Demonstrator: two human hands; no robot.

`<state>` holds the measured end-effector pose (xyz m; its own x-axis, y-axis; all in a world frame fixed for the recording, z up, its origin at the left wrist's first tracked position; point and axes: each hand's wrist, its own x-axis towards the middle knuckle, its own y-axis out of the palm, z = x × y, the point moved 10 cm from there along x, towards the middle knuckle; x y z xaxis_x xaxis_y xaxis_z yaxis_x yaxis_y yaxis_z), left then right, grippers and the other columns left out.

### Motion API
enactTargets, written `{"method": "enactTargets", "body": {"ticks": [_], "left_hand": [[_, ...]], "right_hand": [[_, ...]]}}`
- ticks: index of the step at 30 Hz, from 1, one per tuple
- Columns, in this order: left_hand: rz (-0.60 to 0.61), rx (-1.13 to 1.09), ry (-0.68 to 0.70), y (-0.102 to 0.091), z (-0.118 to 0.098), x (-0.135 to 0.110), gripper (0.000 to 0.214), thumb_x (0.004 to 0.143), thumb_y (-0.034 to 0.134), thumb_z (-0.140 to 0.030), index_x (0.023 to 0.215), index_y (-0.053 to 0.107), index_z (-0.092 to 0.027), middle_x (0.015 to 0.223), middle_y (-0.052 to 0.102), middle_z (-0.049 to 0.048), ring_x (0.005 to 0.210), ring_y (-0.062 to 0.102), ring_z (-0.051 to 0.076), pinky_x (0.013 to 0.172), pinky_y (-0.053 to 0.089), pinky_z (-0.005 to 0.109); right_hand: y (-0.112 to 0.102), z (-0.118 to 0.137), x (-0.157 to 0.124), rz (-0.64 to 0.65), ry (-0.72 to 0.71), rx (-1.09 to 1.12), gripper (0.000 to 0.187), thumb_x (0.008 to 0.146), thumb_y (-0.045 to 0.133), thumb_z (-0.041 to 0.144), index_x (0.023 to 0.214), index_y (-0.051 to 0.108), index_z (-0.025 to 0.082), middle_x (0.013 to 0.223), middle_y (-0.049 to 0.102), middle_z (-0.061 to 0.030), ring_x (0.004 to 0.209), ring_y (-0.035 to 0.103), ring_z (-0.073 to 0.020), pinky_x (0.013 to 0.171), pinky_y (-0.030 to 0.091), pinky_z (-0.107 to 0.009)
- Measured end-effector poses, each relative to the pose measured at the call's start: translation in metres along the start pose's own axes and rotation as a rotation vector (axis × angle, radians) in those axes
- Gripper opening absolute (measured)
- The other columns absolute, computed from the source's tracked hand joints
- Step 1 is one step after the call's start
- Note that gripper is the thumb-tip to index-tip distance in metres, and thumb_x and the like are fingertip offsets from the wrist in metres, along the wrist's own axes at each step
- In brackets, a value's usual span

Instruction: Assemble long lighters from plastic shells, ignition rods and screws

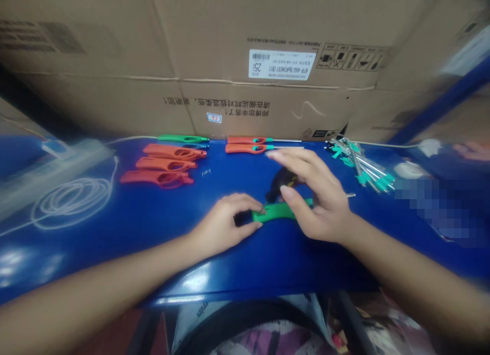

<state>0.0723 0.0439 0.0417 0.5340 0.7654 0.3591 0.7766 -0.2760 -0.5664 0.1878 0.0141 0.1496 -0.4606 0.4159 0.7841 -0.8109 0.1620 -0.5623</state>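
Note:
A green long-nosed lighter [278,211] lies across the front of the blue table, its metal nozzle [351,195] pointing right. My left hand [225,219] pinches the lighter's left end between thumb and fingers. In my right hand [319,196] is a screwdriver with a stubby black handle [282,181]. Its thin shaft slants down to the lighter's left end, close to my left fingertips. Whether the tip sits in a hole is too blurred to tell. My right thumb and palm hide much of the lighter's right half.
Several orange and red lighter bodies [164,163] and a green one [184,139] lie back left. Two orange lighters with nozzles [245,148] sit behind my hands. Nozzle parts [362,163] are piled right. A white cable [72,204] coils left; a cardboard box [229,89] walls the back.

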Motion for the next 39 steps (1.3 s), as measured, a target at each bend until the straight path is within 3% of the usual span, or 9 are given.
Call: {"method": "enactTargets", "body": {"ticks": [3, 9, 15, 20, 23, 26, 32, 37, 39], "left_hand": [[-0.001, 0.006, 0.004, -0.001, -0.001, 0.0, 0.019, 0.084, 0.075, -0.017, 0.103, 0.075, -0.02, 0.107, 0.076, 0.0044, 0.103, 0.069, 0.02, 0.098, 0.051, 0.034], [0.013, 0.024, -0.004, 0.0, -0.002, 0.0, 0.015, 0.085, 0.074, -0.017, 0.099, 0.075, -0.02, 0.104, 0.076, 0.0034, 0.099, 0.068, 0.018, 0.095, 0.052, 0.032], [0.008, 0.009, 0.009, 0.0, -0.002, 0.0, 0.018, 0.085, 0.075, -0.018, 0.102, 0.075, -0.02, 0.106, 0.076, 0.0038, 0.104, 0.068, 0.019, 0.099, 0.05, 0.035], [0.002, 0.016, 0.003, 0.0, -0.002, -0.001, 0.016, 0.085, 0.074, -0.017, 0.101, 0.074, -0.019, 0.106, 0.076, 0.004, 0.1, 0.069, 0.019, 0.096, 0.052, 0.035], [0.004, 0.012, 0.006, 0.0, -0.002, -0.001, 0.016, 0.085, 0.074, -0.017, 0.101, 0.075, -0.019, 0.105, 0.076, 0.0044, 0.1, 0.069, 0.019, 0.096, 0.052, 0.035], [0.005, 0.01, 0.005, 0.001, -0.001, -0.001, 0.017, 0.085, 0.075, -0.018, 0.101, 0.075, -0.02, 0.105, 0.075, 0.0041, 0.101, 0.068, 0.019, 0.097, 0.052, 0.035], [0.018, 0.038, -0.015, 0.001, 0.002, -0.001, 0.022, 0.084, 0.075, -0.02, 0.106, 0.073, -0.021, 0.107, 0.075, 0.0029, 0.102, 0.068, 0.019, 0.096, 0.051, 0.034], [0.0, 0.08, -0.051, 0.001, 0.004, -0.001, 0.025, 0.083, 0.076, -0.021, 0.108, 0.071, -0.02, 0.107, 0.074, 0.004, 0.1, 0.068, 0.021, 0.097, 0.05, 0.038], [0.0, 0.084, -0.058, 0.001, 0.005, -0.001, 0.025, 0.083, 0.076, -0.021, 0.108, 0.07, -0.019, 0.107, 0.074, 0.0042, 0.1, 0.068, 0.021, 0.098, 0.05, 0.038]], "right_hand": [[0.009, -0.001, 0.0, 0.109, 0.024, 0.074, 0.049, 0.096, 0.05, 0.012, 0.145, 0.048, 0.019, 0.122, 0.066, -0.0122, 0.109, 0.063, -0.0229, 0.083, 0.059, -0.037], [-0.002, 0.012, -0.001, 0.012, -0.102, -0.082, 0.043, 0.09, 0.071, 0.025, 0.132, 0.061, 0.027, 0.094, 0.067, -0.0059, 0.082, 0.064, -0.0184, 0.068, 0.058, -0.03], [0.008, 0.007, -0.001, 0.105, -0.056, 0.076, 0.048, 0.098, 0.048, 0.012, 0.145, 0.048, 0.021, 0.123, 0.066, -0.012, 0.107, 0.064, -0.0229, 0.082, 0.059, -0.037], [-0.004, 0.011, 0.001, -0.003, -0.112, -0.065, 0.041, 0.089, 0.072, 0.022, 0.129, 0.064, 0.025, 0.094, 0.069, -0.0062, 0.08, 0.064, -0.018, 0.065, 0.057, -0.029], [-0.001, 0.01, 0.0, 0.044, -0.122, -0.04, 0.044, 0.096, 0.061, 0.023, 0.14, 0.056, 0.023, 0.105, 0.07, -0.0095, 0.088, 0.066, -0.0201, 0.072, 0.058, -0.033], [0.006, 0.0, 0.001, 0.116, -0.01, 0.109, 0.047, 0.099, 0.046, 0.013, 0.145, 0.05, 0.02, 0.121, 0.067, -0.012, 0.101, 0.066, -0.021, 0.081, 0.058, -0.036], [-0.008, 0.005, 0.005, -0.024, -0.046, 0.023, 0.033, 0.088, 0.074, 0.022, 0.12, 0.069, 0.023, 0.089, 0.07, -0.0049, 0.076, 0.063, -0.0164, 0.065, 0.057, -0.028], [0.004, 0.006, 0.005, 0.103, -0.018, 0.139, 0.039, 0.1, 0.047, 0.014, 0.137, 0.058, 0.021, 0.122, 0.067, -0.0114, 0.107, 0.065, -0.0211, 0.088, 0.058, -0.038], [0.005, 0.004, 0.006, 0.112, 0.011, 0.186, 0.038, 0.099, 0.047, 0.011, 0.133, 0.06, 0.02, 0.117, 0.07, -0.0102, 0.105, 0.066, -0.0203, 0.089, 0.058, -0.037]]}}
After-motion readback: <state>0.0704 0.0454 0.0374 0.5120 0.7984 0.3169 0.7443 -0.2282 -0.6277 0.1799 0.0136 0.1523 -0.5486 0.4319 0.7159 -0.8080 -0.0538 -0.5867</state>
